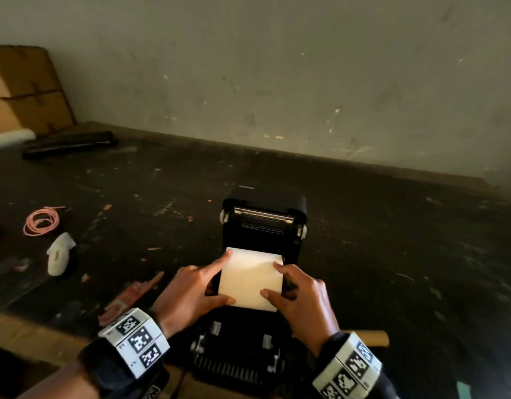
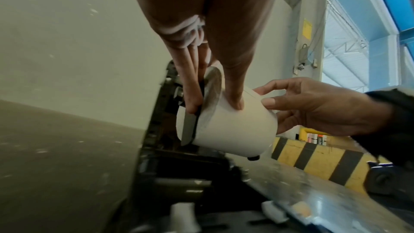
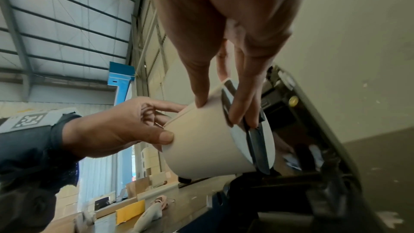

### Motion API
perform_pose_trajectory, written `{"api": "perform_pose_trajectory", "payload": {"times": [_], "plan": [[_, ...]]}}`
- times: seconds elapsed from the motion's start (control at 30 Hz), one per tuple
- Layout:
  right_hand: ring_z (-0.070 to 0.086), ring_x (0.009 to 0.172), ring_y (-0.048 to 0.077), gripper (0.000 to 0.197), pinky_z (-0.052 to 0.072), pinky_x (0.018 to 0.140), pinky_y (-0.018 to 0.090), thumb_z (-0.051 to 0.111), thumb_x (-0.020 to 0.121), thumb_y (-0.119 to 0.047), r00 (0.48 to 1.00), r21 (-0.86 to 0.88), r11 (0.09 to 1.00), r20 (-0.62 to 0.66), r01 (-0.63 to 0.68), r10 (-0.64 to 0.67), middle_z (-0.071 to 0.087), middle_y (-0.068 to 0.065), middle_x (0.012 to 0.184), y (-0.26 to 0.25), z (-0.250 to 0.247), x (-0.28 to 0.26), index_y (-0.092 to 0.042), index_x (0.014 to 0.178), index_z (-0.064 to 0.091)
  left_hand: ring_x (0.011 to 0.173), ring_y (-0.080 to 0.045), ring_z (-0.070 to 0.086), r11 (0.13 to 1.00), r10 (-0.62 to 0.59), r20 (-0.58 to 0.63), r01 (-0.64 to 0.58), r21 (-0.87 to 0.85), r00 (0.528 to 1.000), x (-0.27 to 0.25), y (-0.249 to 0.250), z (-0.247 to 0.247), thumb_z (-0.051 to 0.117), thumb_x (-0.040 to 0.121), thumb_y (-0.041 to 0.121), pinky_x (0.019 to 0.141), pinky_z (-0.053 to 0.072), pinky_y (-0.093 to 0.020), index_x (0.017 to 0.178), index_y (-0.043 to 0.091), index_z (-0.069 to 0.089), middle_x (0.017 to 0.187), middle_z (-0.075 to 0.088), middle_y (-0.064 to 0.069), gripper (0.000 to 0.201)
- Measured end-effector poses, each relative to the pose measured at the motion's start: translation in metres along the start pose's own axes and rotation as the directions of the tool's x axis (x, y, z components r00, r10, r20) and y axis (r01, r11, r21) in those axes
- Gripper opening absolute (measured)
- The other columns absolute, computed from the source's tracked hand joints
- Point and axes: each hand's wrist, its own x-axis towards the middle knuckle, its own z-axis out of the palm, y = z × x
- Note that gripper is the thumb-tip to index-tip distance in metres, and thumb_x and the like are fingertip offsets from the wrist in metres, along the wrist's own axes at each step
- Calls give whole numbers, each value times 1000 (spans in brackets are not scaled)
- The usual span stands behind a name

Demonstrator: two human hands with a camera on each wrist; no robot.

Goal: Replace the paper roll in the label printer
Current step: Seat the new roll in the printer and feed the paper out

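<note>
The black label printer [image 1: 263,226] sits on the dark table with its lid tipped back and its front flap [image 1: 240,358] folded toward me. A white paper roll [image 1: 250,279] lies across the open bay, with a black holder disc at each end. My left hand [image 1: 219,280] grips the roll's left end, thumb on the paper and fingers over the disc. My right hand [image 1: 273,279] grips the right end the same way. In the left wrist view my left hand [image 2: 215,107] pinches the roll [image 2: 235,130]. In the right wrist view my right hand [image 3: 219,111] pinches the roll [image 3: 201,148] above the bay.
A pink cord coil [image 1: 41,221], a white scanner-like object [image 1: 60,253] and a reddish packet [image 1: 130,295] lie left of the printer. Cardboard boxes [image 1: 24,87] and a black bar [image 1: 70,144] stand at the far left. A brown cardboard piece [image 1: 369,336] lies at my right wrist. A wall runs close behind.
</note>
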Motion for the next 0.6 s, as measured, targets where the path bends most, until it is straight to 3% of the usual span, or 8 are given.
{"api": "perform_pose_trajectory", "payload": {"times": [0.07, 0.17, 0.23, 0.3, 0.43, 0.6], "plan": [[67, 88, 8, 54, 58, 80, 36, 76, 73, -38, 1000, -19, 1000, -7, -17, 17, 69, -5, 102, -6, 17, 4, -38, 121, 52, 104, -13, 62, 999, -5, 22, 6, -31, 1000, 5, -19, 0, 73, 72, 42, 89, 43, -18, 141, 39, 20, 114, 68, -5, 86], [66, 88, 9, 53, 57, 82, 34, 76, 76, -31, 998, -59, 997, -35, -49, 47, 68, -2, 102, -10, 27, 7, -31, 124, 54, 107, -15, 62, 984, 23, 60, -12, -177, 998, 18, -40, 10, 73, 66, 50, 99, 46, -30, 139, 43, 20, 117, 67, -10, 90], [66, 88, 9, 53, 57, 82, 33, 76, 76, -29, 995, -72, 993, -49, -90, 87, 67, -3, 103, -10, 29, 7, -29, 125, 54, 103, -17, 63, 977, 54, 91, -33, -212, 994, 26, -51, 20, 65, 58, 64, 96, 49, -37, 138, 48, 17, 112, 68, -11, 94], [66, 89, 8, 53, 57, 82, 33, 76, 76, -30, 991, -76, 989, -62, -127, 122, 67, -3, 103, -8, 30, 7, -30, 124, 55, 99, -19, 64, 978, 54, 118, -28, -207, 992, 34, -57, 30, 63, 56, 66, 92, 51, -39, 139, 45, 19, 107, 69, -11, 96], [65, 90, 10, 52, 57, 83, 36, 76, 75, -31, 980, -72, 978, -59, -196, 192, 67, -3, 103, -2, 35, 5, -32, 123, 55, 99, -21, 64, 984, 52, 151, -25, -175, 987, 39, -61, 42, 73, 65, 51, 92, 50, -39, 140, 41, 20, 108, 68, -13, 93], [66, 92, 8, 48, 58, 81, 35, 78, 74, -27, 970, 0, 975, -100, -223, 222, 68, -2, 108, 8, 45, 1, -33, 117, 57, 107, -27, 60, 994, 41, 162, -24, -106, 986, 46, -62, 47, 75, 69, 43, 97, 47, -37, 141, 38, 22, 118, 64, -15, 90]]}}
